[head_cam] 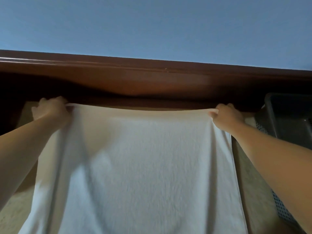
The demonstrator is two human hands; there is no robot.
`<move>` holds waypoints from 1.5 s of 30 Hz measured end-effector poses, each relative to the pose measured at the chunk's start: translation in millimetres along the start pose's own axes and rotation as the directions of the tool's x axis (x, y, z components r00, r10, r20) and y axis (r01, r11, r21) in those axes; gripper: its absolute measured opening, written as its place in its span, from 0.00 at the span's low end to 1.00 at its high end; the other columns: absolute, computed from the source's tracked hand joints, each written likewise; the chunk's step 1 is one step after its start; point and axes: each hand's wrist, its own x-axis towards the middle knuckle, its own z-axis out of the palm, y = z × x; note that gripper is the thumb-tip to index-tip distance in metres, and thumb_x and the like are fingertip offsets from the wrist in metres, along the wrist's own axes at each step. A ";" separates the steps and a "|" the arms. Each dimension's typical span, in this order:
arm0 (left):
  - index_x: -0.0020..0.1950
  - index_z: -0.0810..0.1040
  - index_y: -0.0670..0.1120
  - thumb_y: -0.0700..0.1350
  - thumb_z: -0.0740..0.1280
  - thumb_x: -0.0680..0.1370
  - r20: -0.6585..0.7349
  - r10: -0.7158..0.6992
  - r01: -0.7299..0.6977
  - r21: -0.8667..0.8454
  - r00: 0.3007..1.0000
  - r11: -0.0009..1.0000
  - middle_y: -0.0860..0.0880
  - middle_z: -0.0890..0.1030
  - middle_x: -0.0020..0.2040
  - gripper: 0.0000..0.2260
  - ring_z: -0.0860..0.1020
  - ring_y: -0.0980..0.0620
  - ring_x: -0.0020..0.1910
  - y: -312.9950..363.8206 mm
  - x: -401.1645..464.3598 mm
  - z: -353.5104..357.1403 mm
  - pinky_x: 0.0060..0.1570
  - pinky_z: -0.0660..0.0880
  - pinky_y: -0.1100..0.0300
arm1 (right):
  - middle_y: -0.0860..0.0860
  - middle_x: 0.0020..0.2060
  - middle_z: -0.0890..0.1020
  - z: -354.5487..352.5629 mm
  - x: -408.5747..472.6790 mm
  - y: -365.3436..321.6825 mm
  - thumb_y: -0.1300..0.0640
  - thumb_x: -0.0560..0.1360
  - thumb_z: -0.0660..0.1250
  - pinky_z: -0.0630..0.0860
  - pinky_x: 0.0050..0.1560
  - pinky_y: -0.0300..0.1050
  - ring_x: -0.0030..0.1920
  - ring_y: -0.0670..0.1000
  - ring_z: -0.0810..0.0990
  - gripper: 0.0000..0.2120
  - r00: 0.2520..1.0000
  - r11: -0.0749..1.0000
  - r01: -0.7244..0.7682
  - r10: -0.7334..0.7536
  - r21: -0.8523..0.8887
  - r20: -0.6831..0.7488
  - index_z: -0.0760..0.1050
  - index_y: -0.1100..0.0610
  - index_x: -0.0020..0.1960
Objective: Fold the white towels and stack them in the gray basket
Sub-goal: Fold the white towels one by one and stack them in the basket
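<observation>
With each hand pinching a far towel [140, 157] corner, left hand [50, 109] and right hand [225, 116], I'm mid-spread. Next: fold evenly; basket [285, 115] sits right of towel.

Blue wall [152, 22]; brown headboard [152, 76]

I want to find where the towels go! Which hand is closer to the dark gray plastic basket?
Right. The right hand pinches the white towel's far corner just beside the dark gray plastic basket. The left hand grips the opposite corner, across the towel.
</observation>
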 end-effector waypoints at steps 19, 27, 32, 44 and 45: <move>0.76 0.60 0.48 0.62 0.72 0.75 0.010 -0.317 0.288 -0.448 0.948 0.846 0.34 0.63 0.75 0.37 0.60 0.30 0.76 13.3 -38.5 21.8 0.71 0.66 0.33 | 0.54 0.57 0.82 21.6 0.7 23.4 0.46 0.75 0.75 0.80 0.57 0.53 0.57 0.59 0.82 0.24 0.941 0.622 -0.230 0.340 0.748 0.006 0.76 0.56 0.66; 0.81 0.60 0.46 0.60 0.71 0.78 0.189 -0.255 0.308 -0.352 0.948 0.884 0.34 0.66 0.74 0.38 0.67 0.29 0.72 -25.9 -149.9 37.0 0.70 0.68 0.35 | 0.54 0.55 0.84 13.6 3.5 33.9 0.54 0.78 0.72 0.78 0.56 0.49 0.55 0.57 0.82 0.10 0.907 0.461 -0.281 0.415 0.842 0.076 0.81 0.53 0.59; 0.82 0.59 0.49 0.62 0.71 0.78 0.317 -0.219 0.305 -0.256 0.923 0.917 0.34 0.68 0.74 0.39 0.69 0.29 0.71 -50.3 -208.6 53.3 0.68 0.71 0.36 | 0.57 0.65 0.80 10.2 10.8 28.7 0.54 0.79 0.69 0.77 0.64 0.54 0.64 0.61 0.79 0.17 0.932 0.615 -0.241 0.362 0.751 0.003 0.77 0.54 0.68; 0.56 0.81 0.45 0.71 0.53 0.73 0.379 -0.309 0.469 -0.470 0.872 0.747 0.40 0.84 0.51 0.34 0.80 0.39 0.49 -121.2 -210.9 67.2 0.51 0.79 0.49 | 0.53 0.67 0.71 67.3 -216.5 -181.8 0.56 0.76 0.66 0.71 0.67 0.54 0.69 0.58 0.68 0.23 0.889 0.792 0.446 -0.447 0.417 -0.103 0.72 0.53 0.72; 0.57 0.81 0.43 0.71 0.56 0.75 0.396 -0.315 0.486 -0.474 0.862 0.734 0.41 0.84 0.51 0.33 0.81 0.40 0.47 -120.0 -206.6 61.0 0.47 0.77 0.52 | 0.52 0.67 0.70 71.8 -233.9 -201.6 0.55 0.77 0.65 0.70 0.68 0.52 0.69 0.57 0.68 0.24 0.851 0.767 0.493 -0.524 0.411 -0.043 0.71 0.52 0.72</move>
